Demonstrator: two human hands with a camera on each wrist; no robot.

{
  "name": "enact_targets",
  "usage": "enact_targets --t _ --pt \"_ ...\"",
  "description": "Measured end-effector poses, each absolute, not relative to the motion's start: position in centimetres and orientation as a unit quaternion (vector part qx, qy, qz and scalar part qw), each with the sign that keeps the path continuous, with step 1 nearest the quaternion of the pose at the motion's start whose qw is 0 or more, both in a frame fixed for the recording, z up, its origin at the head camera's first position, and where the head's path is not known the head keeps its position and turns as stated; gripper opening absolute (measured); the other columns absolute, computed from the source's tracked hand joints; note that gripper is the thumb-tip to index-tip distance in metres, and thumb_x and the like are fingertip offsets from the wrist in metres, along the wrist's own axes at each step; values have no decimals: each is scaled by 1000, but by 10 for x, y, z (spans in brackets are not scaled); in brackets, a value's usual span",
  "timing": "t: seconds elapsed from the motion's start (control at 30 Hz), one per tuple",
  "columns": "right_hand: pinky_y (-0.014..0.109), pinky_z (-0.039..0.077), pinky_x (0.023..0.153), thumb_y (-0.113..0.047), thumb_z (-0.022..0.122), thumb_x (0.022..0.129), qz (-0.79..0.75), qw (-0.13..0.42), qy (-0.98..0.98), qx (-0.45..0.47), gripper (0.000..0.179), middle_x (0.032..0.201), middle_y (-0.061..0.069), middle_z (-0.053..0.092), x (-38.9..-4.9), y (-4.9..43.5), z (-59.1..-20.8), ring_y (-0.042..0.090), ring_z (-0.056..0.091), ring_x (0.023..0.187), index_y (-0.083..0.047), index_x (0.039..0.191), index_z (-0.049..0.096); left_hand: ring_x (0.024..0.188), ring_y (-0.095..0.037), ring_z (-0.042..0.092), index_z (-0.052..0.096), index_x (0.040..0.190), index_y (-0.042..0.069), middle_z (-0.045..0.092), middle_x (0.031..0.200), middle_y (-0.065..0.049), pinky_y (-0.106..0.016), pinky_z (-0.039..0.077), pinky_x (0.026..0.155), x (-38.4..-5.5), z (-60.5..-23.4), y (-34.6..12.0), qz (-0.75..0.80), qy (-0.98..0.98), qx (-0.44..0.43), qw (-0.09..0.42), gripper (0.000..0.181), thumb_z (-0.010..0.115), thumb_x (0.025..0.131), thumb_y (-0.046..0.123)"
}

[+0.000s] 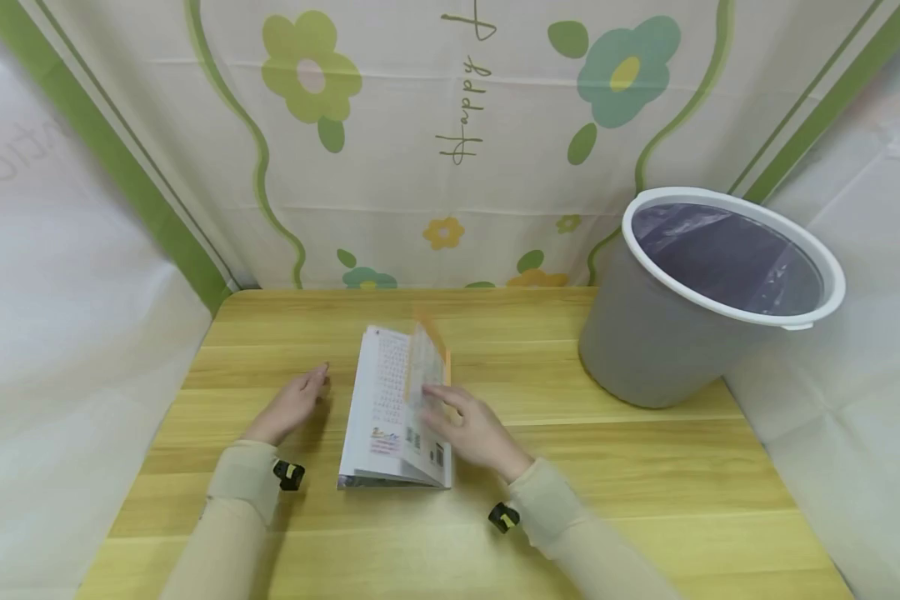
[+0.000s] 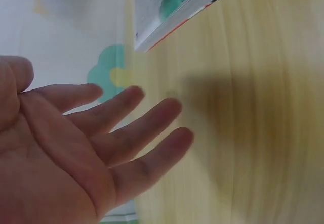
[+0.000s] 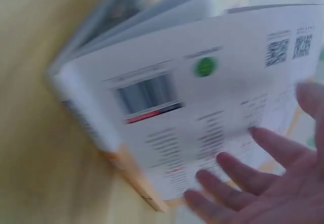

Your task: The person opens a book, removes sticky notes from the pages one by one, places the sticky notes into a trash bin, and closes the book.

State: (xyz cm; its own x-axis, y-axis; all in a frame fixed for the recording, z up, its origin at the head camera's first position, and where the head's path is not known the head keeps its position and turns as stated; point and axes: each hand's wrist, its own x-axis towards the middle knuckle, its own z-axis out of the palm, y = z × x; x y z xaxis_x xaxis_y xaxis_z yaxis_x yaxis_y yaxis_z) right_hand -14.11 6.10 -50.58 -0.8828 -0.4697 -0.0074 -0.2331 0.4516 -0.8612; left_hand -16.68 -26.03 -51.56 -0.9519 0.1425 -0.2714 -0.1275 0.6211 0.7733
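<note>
A book (image 1: 378, 392) lies on the wooden table with its cover side partly raised at the right. My right hand (image 1: 468, 427) is at that raised cover (image 3: 217, 77), fingers extended along its printed face. A barcode and two small square codes show on the cover in the right wrist view. To the left of the book, my left hand (image 1: 292, 408) hovers apart from it, palm turned inward and fingers loosely spread. The left wrist view shows this palm (image 2: 55, 148) holding nothing, with a corner of the book (image 2: 172, 11) above the fingertips.
A grey bin (image 1: 645, 350) with a white rim and a dark liner stands at the table's right rear. Behind the wooden table (image 1: 525, 550) hangs a flower-printed curtain (image 1: 390, 167). White cloth hangs along both sides.
</note>
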Motion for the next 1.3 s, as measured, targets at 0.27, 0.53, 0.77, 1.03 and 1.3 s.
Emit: enact_targets --t 0.27,0.53,0.77,1.03,1.3 --pt "64 23 111 -49 63 94 -238 124 924 -274 59 158 17 29 -122 39 -539 46 23 144 -20 145 53 144 -47 19 18 154 -6 19 159 -27 -58 15 115 -168 -519 -254 422 888 -15 183 87 15 102 63" --pt "67 28 107 -46 58 97 -162 94 940 -284 54 161 13 26 -115 34 -556 47 21 144 -25 146 51 123 -48 50 35 148 -6 46 141 -31 -60 44 98 -170 -527 -233 410 895 -10 177 68 38 105 47" --pt "59 30 110 -48 56 98 -147 81 939 -300 55 161 14 26 -116 32 -562 46 20 145 -25 148 49 95 -29 60 56 129 -1 65 106 -15 -49 52 83 -169 -539 -217 394 903 -14 172 39 57 101 27" --pt "53 25 115 -50 60 96 -157 66 938 -301 57 160 13 28 -116 32 -568 45 22 144 -25 146 52 112 -38 58 29 154 0 57 129 -24 -59 43 98 -165 -552 -206 336 926 -35 170 79 71 93 27" --pt "51 31 112 -21 68 92 -317 31 920 -227 44 149 17 45 -125 36 -564 39 38 138 -9 133 62 120 -44 53 25 153 -5 53 135 -30 -60 39 103 -162 -553 -202 328 930 -53 157 83 72 92 25"
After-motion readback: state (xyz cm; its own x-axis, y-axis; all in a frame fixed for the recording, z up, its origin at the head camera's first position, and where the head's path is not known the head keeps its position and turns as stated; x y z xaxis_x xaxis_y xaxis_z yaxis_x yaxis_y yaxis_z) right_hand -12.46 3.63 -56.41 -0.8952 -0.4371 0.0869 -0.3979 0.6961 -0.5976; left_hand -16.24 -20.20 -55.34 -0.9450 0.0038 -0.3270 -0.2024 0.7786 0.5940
